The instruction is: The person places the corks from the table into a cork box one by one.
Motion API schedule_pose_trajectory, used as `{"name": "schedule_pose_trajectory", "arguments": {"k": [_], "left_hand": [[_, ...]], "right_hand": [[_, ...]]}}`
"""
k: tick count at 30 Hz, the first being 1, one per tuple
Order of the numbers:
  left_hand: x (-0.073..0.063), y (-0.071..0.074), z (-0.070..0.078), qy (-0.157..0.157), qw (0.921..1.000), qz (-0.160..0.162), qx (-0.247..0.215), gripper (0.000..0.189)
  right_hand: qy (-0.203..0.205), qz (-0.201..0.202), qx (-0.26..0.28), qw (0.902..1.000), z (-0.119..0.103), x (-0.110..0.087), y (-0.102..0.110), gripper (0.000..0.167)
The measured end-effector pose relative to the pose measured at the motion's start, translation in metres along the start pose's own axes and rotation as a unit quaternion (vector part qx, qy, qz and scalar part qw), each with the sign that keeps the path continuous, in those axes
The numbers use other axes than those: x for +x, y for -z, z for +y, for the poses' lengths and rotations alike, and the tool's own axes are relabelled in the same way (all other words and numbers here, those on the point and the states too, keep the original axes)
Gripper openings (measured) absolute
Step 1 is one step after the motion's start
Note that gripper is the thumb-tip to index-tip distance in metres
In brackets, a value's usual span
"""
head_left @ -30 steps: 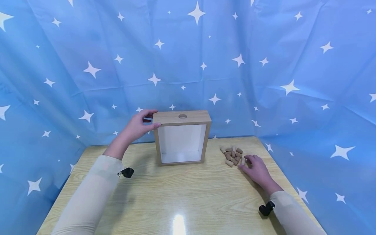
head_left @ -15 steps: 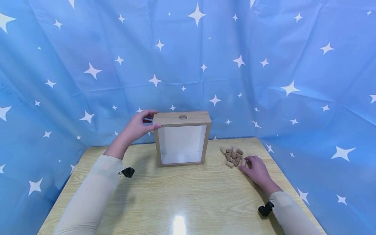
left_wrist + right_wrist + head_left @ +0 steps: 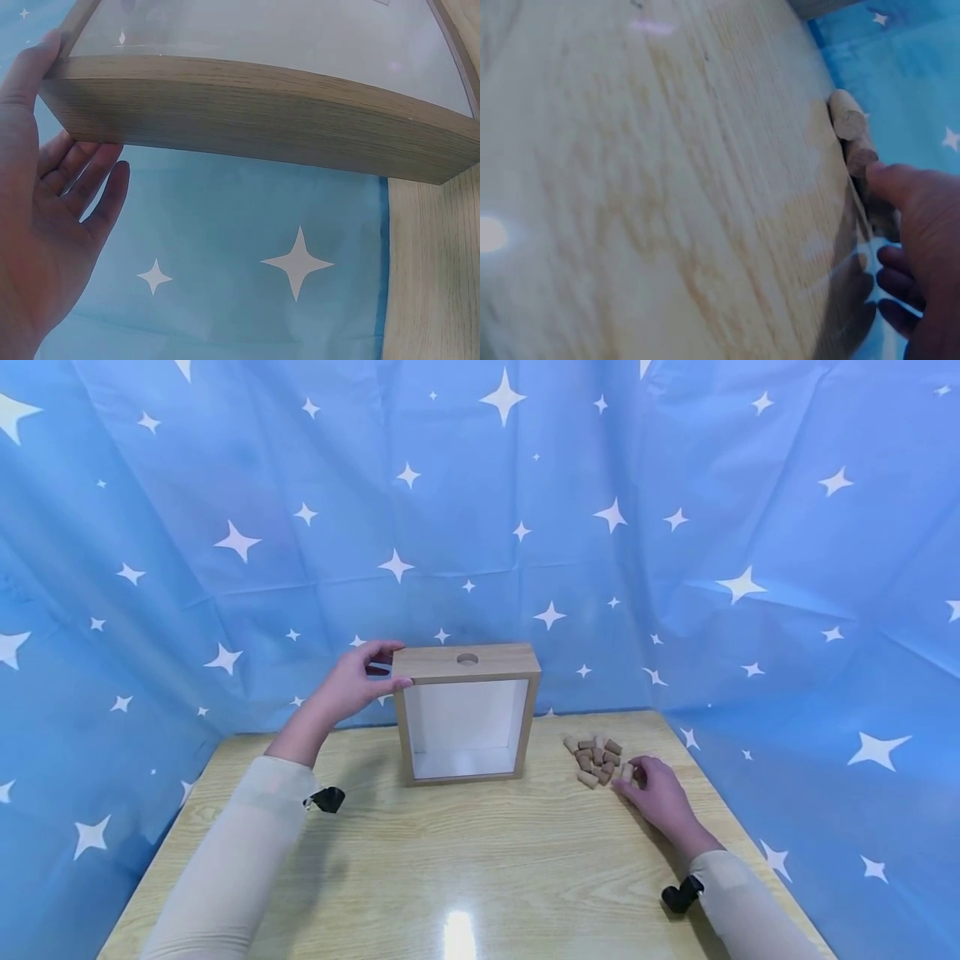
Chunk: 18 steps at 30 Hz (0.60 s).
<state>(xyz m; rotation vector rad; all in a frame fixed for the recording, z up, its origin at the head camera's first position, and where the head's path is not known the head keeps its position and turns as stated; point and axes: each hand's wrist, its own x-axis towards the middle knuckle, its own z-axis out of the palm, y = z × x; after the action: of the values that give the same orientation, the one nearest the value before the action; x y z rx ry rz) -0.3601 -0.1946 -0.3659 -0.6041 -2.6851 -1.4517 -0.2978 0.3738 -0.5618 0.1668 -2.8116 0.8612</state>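
A shallow wooden box frame (image 3: pixel 531 727) with a clear front and a round hole (image 3: pixel 467 659) in its top stands upright at the back of the table. My left hand (image 3: pixel 351 685) grips its upper left corner, thumb on the front edge and fingers behind. In the left wrist view, the box's wooden side (image 3: pixel 247 112) spans above the hand (image 3: pixel 45 202). To the right lies a loose pile of corks (image 3: pixel 597 760). At the pile's near right edge my right hand (image 3: pixel 660 797) pinches a pale cork (image 3: pixel 627 772) between thumb and fingers. Other corks (image 3: pixel 847 116) show beyond the thumb in the right wrist view.
Pale wood-grain table (image 3: pixel 450 852) carries everything, with a bright light reflection near its front. A blue star-patterned curtain (image 3: pixel 465 510) hangs close behind the box and along both sides of the table.
My right hand, with the pale cork, has shifted slightly right, away from the pile. The left hand and the box stay in place.
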Motion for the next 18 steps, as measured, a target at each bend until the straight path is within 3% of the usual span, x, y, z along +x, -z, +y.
{"name": "schedule_pose_trajectory", "arguments": {"k": [18], "left_hand": [[-0.002, 0.0, 0.007, 0.008, 0.9999, 0.0, -0.007, 0.078]], "right_hand": [[-0.012, -0.002, 0.052, 0.9986, -0.022, 0.008, 0.022, 0.054]]}}
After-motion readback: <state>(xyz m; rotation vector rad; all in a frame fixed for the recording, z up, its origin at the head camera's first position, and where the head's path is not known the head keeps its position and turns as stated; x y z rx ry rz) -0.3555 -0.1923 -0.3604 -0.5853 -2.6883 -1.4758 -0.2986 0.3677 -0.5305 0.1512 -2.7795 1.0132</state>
